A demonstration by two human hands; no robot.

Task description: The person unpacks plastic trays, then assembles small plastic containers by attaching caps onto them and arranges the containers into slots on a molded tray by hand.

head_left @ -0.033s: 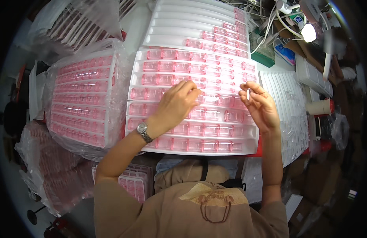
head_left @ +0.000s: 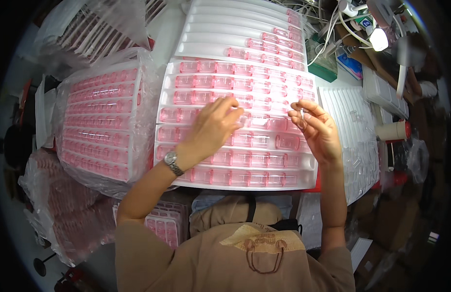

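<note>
Rows of small clear pink plastic pieces lie in the grooves of a white tray in front of me. My left hand, with a wristwatch, hovers over the middle rows. Its thumb and forefinger are parted, and I see nothing between them; motion blurs the tips slightly. On the right, above the tray's right side, my right hand pinches a small clear piece between thumb and fingers. Fingers cover part of that piece, so its exact kind cannot be made out.
Beyond lies another white tray, partly filled. At left stands a plastic-wrapped stack of filled trays. Clear pieces lie on a ribbed white tray at right, near a lit lamp, cables and a green box.
My left hand has drawn slightly left and its fingertips have parted. My right hand has shifted a little left, and the clear piece in it is turned differently.
</note>
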